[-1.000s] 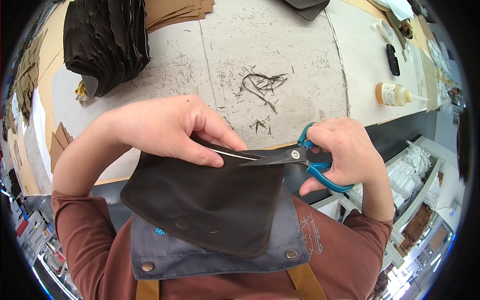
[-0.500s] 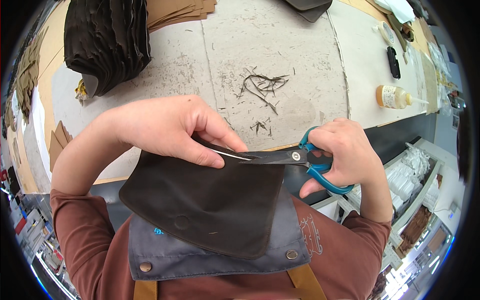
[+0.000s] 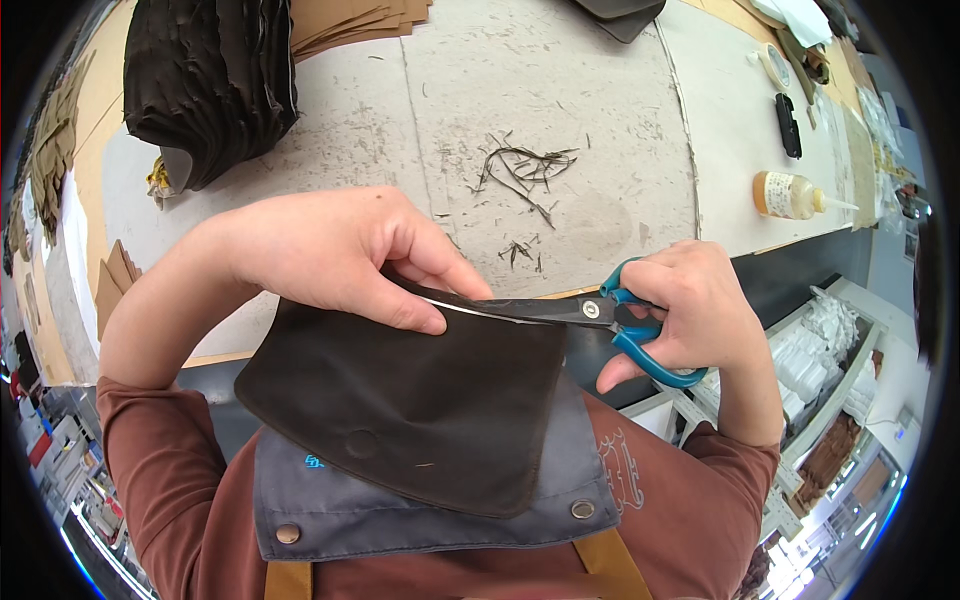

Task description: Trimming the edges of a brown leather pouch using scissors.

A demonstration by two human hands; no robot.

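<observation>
My left hand [image 3: 375, 260] pinches the top edge of a dark brown leather flap piece [image 3: 420, 400], thumb in front and fingers behind. The piece hangs in front of my grey apron [image 3: 340, 530], its lower corners rounded and a faint round mark near the bottom. In my right hand [image 3: 690, 310] is a pair of scissors [image 3: 590, 311] with teal handles. Their blades point left along the top edge of the leather and look nearly closed on it, the tips close to my left fingertips. A pale strip shows along that edge.
Thin dark trimmings [image 3: 525, 175] lie on the worn grey table [image 3: 450, 90]. A thick stack of dark leather pieces [image 3: 205, 90] stands at the far left, beside brown sheets [image 3: 355, 25]. On the right are a glue bottle [image 3: 785, 195], a black tool [image 3: 787, 125] and a tape roll [image 3: 774, 66].
The scissor blades have closed further along the leather's top edge, and more of the pale strip shows beside them. Both hands stay almost in place.
</observation>
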